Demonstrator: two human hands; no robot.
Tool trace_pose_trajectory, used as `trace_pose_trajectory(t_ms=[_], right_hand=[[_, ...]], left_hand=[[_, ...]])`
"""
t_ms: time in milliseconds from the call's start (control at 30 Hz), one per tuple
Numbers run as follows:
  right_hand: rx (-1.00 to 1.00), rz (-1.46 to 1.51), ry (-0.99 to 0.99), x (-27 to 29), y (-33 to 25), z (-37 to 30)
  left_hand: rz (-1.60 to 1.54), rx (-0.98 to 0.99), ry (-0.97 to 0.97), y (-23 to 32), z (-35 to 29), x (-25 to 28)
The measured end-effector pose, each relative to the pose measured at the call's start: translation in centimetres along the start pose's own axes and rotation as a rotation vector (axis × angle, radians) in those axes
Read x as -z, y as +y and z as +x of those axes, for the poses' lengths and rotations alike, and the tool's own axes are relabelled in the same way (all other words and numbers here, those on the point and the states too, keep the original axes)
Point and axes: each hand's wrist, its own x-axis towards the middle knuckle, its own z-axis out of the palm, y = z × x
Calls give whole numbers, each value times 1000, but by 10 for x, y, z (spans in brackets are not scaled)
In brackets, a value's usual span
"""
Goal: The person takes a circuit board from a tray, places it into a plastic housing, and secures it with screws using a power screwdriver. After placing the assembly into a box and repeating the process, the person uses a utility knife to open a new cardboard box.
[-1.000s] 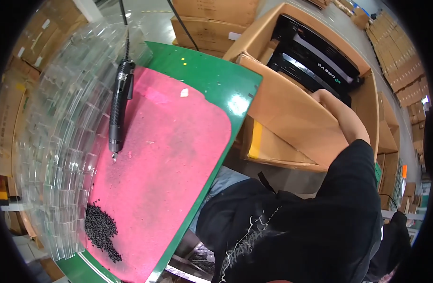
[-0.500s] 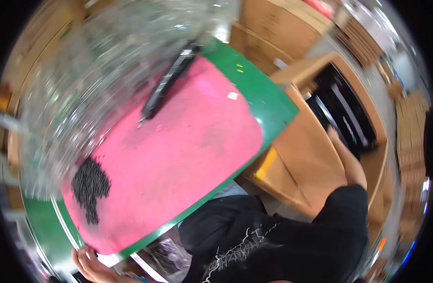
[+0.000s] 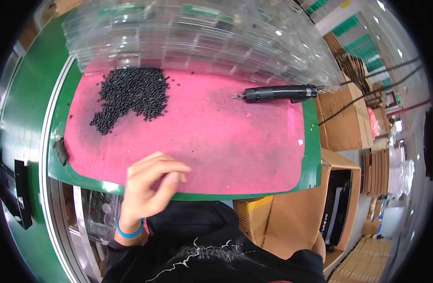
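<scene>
My left hand (image 3: 153, 184), a blue band on its wrist, is over the near edge of the pink mat (image 3: 216, 151). Its fingers are loosely bent, thumb apart, and nothing shows between them. On the right, my right forearm (image 3: 319, 246) reaches down beside an open cardboard box (image 3: 292, 226); the hand itself is hidden. Inside that box lies a long black glossy item (image 3: 337, 203). Small black screws (image 3: 136, 92) are heaped at the mat's far left. A black electric screwdriver (image 3: 278, 93) lies at the far right, its bit pointing left.
Stacked clear plastic trays (image 3: 202, 37) line the back of the green table (image 3: 311, 165). A dark crumpled lump (image 3: 61, 152) sits at the mat's left edge. Black cables (image 3: 367, 89) hang at the right. Closed cartons (image 3: 344, 118) stand beyond, and a black frame part (image 3: 21, 193) lies far left.
The view has swung round toward the table. My left hand has left the table's near-left corner and come over the mat. My right arm stays by the box, its hand now out of sight.
</scene>
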Motion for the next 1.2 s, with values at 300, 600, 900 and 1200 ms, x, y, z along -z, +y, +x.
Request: trace_pose_trajectory(t_ms=[300,600,900,1200], right_hand=[[374,179,417,58,-103,-80],[1084,-435,357,-58,-347,-213],[1741,-346,-211,-124,-528,-193],[1498,-65,508,-74,-783,-6]], left_hand=[[-19,23,-124,-7,-3,-9],[-202,58,-172,14,15,-25],[-46,76,-53,2,8,7],[-59,98,130,-9,-6,23]])
